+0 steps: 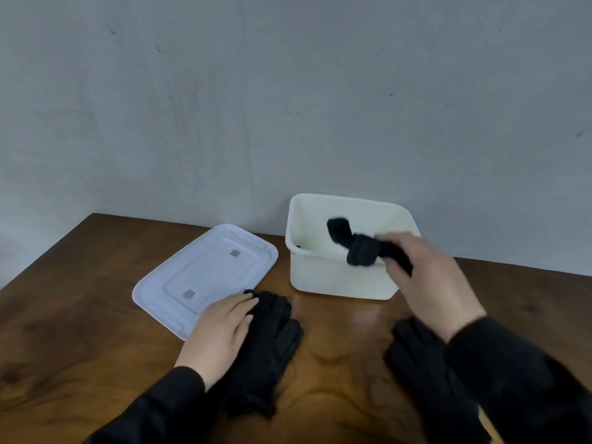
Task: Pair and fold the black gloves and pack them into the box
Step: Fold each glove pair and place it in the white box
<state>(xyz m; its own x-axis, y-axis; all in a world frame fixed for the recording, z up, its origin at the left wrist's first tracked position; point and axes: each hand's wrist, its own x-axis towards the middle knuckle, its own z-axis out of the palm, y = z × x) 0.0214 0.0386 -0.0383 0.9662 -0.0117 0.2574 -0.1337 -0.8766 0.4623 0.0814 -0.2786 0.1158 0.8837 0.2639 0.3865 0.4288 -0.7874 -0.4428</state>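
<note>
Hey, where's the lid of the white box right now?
The white rectangular plastic lid lies flat on the brown wooden table, left of the open white plastic box. Its near corner sits beside the left hand, which rests on black gloves.

Glossy wood table, matt plastic box

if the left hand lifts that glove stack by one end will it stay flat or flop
Probably flop: the glove stack under the left hand looks like soft fabric, lying limp on the table. It likely weighs little. The layers look loose, unlike the tied bundle in the right hand, so they may slide apart.
</note>
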